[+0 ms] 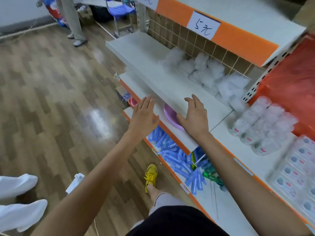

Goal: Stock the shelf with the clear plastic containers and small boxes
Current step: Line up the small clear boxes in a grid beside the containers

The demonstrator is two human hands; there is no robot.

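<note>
Left hand (pixel 144 114): centre of the frame, fingers spread and flat, empty, over the front edge of the shelf board, thumb side just off the lip.
Right hand (pixel 194 114): just right of centre, fingers apart and slightly curled, palm down on the same board, holding nothing.
Shelf board (pixel 153 68): white, bare across most of its front, running from upper centre down to the hands.
Clear plastic containers (pixel 260 125): right of the frame, lying in a tight row on the neighbouring shelf section, pink labels at their near ends.
Small boxes (pixel 296 169): lower right, packed side by side, blurred, printing unreadable.
Bagged white goods (pixel 204 68): heaped along the back of the shelf against the wire grid, possibly cotton balls, too smeared to say.
Price sign (pixel 203 25): upper centre right, white sheet on the orange strip, hand-written "5元".
Pink basin (pixel 170 114): between the two hands, one level down, partly hidden under the board.
Blue tubes (pixel 172 155): lower centre, scattered loose on the lowest shelf.
Yellow shoe (pixel 150 176): bottom centre on the wood floor.
Blue chair (pixel 119 10): top centre, well back.
</note>
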